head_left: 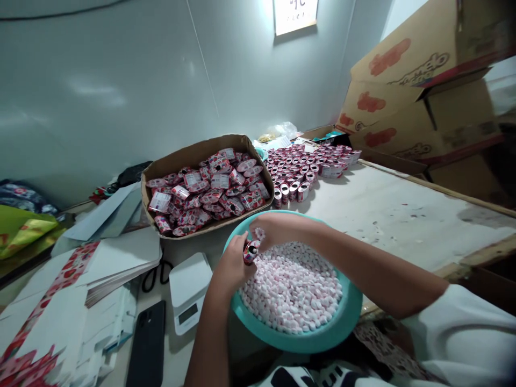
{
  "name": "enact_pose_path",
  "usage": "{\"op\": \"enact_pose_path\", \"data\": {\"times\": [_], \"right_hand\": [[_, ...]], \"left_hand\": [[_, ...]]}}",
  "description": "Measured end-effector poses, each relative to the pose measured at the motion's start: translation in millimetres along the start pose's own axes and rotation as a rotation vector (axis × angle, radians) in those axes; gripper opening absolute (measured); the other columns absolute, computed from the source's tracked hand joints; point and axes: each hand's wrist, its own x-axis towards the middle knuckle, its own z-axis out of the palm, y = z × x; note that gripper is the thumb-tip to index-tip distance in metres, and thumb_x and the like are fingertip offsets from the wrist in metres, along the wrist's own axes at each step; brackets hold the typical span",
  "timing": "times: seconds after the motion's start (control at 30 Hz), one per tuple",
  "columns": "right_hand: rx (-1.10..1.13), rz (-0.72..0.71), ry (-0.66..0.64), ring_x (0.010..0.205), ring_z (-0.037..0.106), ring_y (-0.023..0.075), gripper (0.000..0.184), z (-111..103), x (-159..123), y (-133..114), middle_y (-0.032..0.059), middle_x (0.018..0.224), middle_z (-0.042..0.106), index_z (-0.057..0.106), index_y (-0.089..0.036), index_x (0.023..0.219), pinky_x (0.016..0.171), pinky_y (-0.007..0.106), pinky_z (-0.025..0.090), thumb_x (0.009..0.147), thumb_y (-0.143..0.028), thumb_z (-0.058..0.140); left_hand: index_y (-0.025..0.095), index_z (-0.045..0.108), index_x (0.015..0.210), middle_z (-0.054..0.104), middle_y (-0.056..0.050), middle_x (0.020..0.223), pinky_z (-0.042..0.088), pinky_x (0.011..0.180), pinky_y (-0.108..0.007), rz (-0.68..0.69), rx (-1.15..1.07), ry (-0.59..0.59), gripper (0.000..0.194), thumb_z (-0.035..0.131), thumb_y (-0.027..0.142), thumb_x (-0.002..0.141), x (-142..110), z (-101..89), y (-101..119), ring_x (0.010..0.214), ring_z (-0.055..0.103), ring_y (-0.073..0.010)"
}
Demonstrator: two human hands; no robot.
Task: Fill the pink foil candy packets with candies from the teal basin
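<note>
My left hand (234, 263) grips a small red-and-pink printed carton (250, 253) above the left side of a turquoise basin (351, 309). A dark opening shows in the end of the carton. Beside it, my right hand (272, 228) is bent over the basin, its fingers curled round a few small pink-and-white candies (260, 234). Part of those fingers is hidden behind the hand. Many more loose candies (294, 285) of the same kind fill the basin.
Behind the basin, a cardboard box (147, 185) holds several closed printed cartons (201, 199). Open-ended cartons (298, 172) stand upright to its right. A white scale (189, 285), a black phone (147, 344) and paper stacks (116, 258) lie left. Large boxes (403, 102) rise at right.
</note>
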Motion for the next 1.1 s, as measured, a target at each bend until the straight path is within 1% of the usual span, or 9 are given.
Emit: {"op": "enact_pose_path", "data": {"times": [0.1,0.17,0.3,0.4,0.47,0.6,0.73,0.87,1.1], "right_hand": [[0.041,-0.015,0.038,0.067,0.053,0.0125,0.033,7,4,-6,-0.0002,0.078,0.068,0.071,-0.015,0.090,0.058,0.024,0.034,0.062,-0.024,0.086],[0.086,-0.023,0.069,0.071,0.055,0.0136,0.033,12,3,-5,0.0008,0.085,0.069,0.069,-0.016,0.093,0.060,0.024,0.036,0.063,-0.021,0.084],[0.192,-0.050,0.098,0.076,0.058,0.0135,0.035,16,-3,-1,0.0012,0.090,0.069,0.068,-0.016,0.100,0.063,0.022,0.040,0.069,-0.020,0.082],[0.300,-0.145,0.106,0.081,0.061,0.0134,0.028,13,-5,6,0.0020,0.096,0.070,0.066,-0.017,0.104,0.068,0.022,0.044,0.080,-0.030,0.074],[0.406,-0.212,0.156,0.084,0.061,0.0141,0.022,11,-2,14,0.0038,0.096,0.070,0.066,-0.016,0.099,0.072,0.023,0.046,0.088,-0.035,0.064],[0.546,-0.132,0.232,0.081,0.061,0.0164,0.026,10,5,33,0.0061,0.088,0.069,0.064,-0.014,0.090,0.072,0.027,0.047,0.091,-0.039,0.057],[0.397,-0.065,0.203,0.079,0.062,0.0165,0.017,9,6,43,0.0053,0.087,0.072,0.068,-0.015,0.088,0.072,0.027,0.047,0.087,-0.030,0.058],[0.222,-0.051,0.107,0.074,0.061,0.0155,0.015,10,6,42,0.0039,0.083,0.073,0.073,-0.016,0.086,0.067,0.026,0.044,0.084,-0.028,0.064],[0.204,-0.071,0.079,0.069,0.060,0.0143,0.019,13,8,39,0.0035,0.079,0.072,0.075,-0.015,0.083,0.061,0.024,0.042,0.083,-0.033,0.068]], "left_hand": [[0.016,0.058,0.107,0.058,-0.008,0.104,0.048,0.091,-0.037,-0.012,-0.004,-0.001,0.046,0.056,0.003,0.063,1,-2.6,4,0.101,0.057,-0.0235],[0.017,0.057,0.102,0.057,-0.007,0.101,0.048,0.089,-0.036,-0.003,-0.008,0.009,0.041,0.056,0.003,0.063,1,-3.2,5,0.099,0.056,-0.0231],[0.017,0.056,0.105,0.055,-0.007,0.102,0.049,0.088,-0.035,0.013,-0.022,0.029,0.043,0.058,0.004,0.064,1,-3.5,4,0.098,0.056,-0.0225],[0.017,0.057,0.103,0.055,-0.006,0.102,0.050,0.087,-0.033,-0.011,-0.039,0.053,0.041,0.059,0.004,0.065,0,-4.1,2,0.096,0.057,-0.0215],[0.017,0.059,0.111,0.056,-0.007,0.108,0.049,0.093,-0.033,-0.009,-0.078,0.071,0.047,0.061,0.005,0.065,0,-4.5,2,0.102,0.058,-0.0214],[0.019,0.061,0.124,0.057,-0.007,0.116,0.048,0.099,-0.031,-0.012,-0.155,0.099,0.060,0.060,0.004,0.066,-2,-3.7,1,0.107,0.060,-0.0197],[0.020,0.063,0.124,0.057,-0.006,0.115,0.048,0.100,-0.031,-0.015,-0.157,0.103,0.060,0.060,0.004,0.066,-2,-2.3,2,0.107,0.060,-0.0190],[0.020,0.062,0.125,0.056,-0.006,0.113,0.049,0.097,-0.030,-0.019,-0.138,0.110,0.062,0.059,0.003,0.066,-2,-1.9,3,0.104,0.059,-0.0183],[0.020,0.062,0.125,0.056,-0.007,0.111,0.049,0.096,-0.031,-0.009,-0.135,0.097,0.063,0.059,0.002,0.065,-2,-1.0,3,0.102,0.059,-0.0188]]}}
